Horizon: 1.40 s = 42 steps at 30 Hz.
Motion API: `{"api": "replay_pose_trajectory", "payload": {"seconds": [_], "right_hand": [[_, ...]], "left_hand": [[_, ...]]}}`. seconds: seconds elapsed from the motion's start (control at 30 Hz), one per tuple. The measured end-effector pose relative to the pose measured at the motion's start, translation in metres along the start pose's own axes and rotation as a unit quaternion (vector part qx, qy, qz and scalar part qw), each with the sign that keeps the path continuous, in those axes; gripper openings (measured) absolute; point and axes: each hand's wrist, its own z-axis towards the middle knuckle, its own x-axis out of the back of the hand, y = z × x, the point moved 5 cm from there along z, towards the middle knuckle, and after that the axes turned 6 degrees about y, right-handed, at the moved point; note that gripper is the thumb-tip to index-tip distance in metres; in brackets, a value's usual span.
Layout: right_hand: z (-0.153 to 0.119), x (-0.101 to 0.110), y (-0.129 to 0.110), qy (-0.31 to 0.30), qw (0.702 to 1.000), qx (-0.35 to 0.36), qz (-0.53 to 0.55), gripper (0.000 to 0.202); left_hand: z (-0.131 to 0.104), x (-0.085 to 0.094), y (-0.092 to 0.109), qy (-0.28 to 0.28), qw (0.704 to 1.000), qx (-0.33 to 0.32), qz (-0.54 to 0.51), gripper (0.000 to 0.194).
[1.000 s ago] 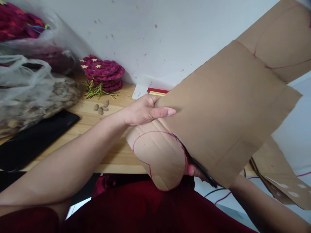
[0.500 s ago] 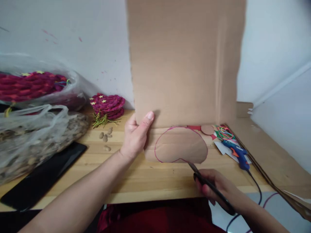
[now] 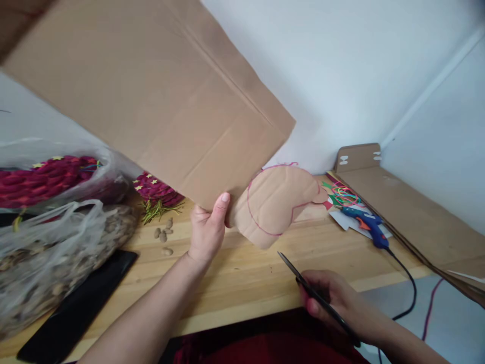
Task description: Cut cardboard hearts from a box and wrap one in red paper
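My left hand [image 3: 208,222] grips a large brown cardboard sheet [image 3: 151,91] near its lower edge, thumb on top. The sheet is tilted up to the left. Below the thumb, a cardboard flap [image 3: 278,199] bears a rounded purple outline with a notch on its right side. My right hand [image 3: 329,296] is wrapped round black-handled scissors [image 3: 303,280]. Their blades point up and left, just below the flap and apart from it.
On the left lie plastic bags of braided pieces [image 3: 56,174] and nuts [image 3: 113,227], a black flat object [image 3: 79,308] and several loose nuts [image 3: 162,235]. A blue glue gun [image 3: 373,227], coloured strings [image 3: 343,194] and folded cardboard [image 3: 417,217] are on the right.
The cardboard has turned anticlockwise, its upper part swinging to the left, and the outlined flap has tilted with it. The scissors' tips are now apart from the cardboard edge. The view has shifted slightly.
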Motion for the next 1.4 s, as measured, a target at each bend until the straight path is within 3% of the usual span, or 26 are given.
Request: {"api": "replay_pose_trajectory", "payload": {"seconds": [0.13,0.4,0.83,1.17,1.4], "right_hand": [[0.000,0.004,0.000,0.029,1.000,0.012,-0.001,0.059],[0.002,0.015,-0.021,0.027,0.993,0.002,-0.115,0.054],[0.018,0.026,-0.039,0.009,0.981,-0.018,-0.192,0.051],[0.026,0.017,-0.037,-0.001,0.992,-0.012,-0.123,0.052],[0.032,0.009,-0.036,0.017,0.992,-0.008,-0.125,0.047]], "left_hand": [[0.002,0.002,0.003,-0.015,0.998,0.010,0.059,0.043],[-0.001,-0.007,0.006,-0.063,0.995,0.035,0.076,0.029],[-0.001,-0.008,0.012,-0.098,0.991,0.025,0.082,0.021],[-0.005,-0.010,0.009,-0.079,0.995,0.024,0.055,0.018],[-0.009,-0.007,0.006,-0.019,0.999,0.050,0.010,0.019]]}}
